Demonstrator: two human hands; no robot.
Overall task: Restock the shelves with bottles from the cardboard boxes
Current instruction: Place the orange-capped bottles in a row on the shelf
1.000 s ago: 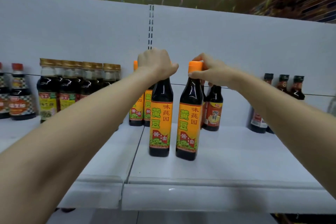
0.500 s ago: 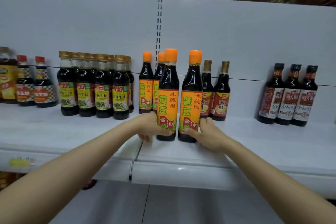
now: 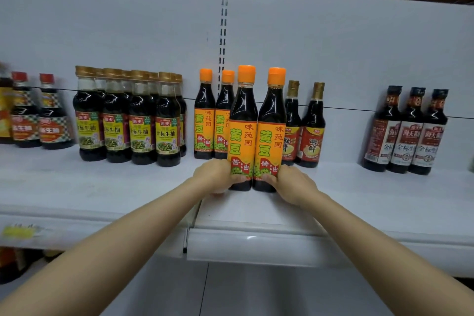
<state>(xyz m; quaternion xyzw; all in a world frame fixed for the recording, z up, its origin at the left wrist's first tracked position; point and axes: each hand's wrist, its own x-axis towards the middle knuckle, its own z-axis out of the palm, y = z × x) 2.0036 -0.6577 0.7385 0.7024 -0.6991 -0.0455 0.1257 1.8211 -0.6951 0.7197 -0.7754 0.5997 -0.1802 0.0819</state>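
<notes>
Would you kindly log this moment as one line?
left hand: holds left front bottle | right hand: holds right front bottle | both upright on shelf

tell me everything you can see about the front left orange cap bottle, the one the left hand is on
The front left bottle is tall, clear and full of dark sauce, with an orange cap and an orange label bearing green characters. It stands upright on the white shelf, side against its twin bottle. The left hand grips its base, fingers wrapped over the label's lower edge.
</notes>
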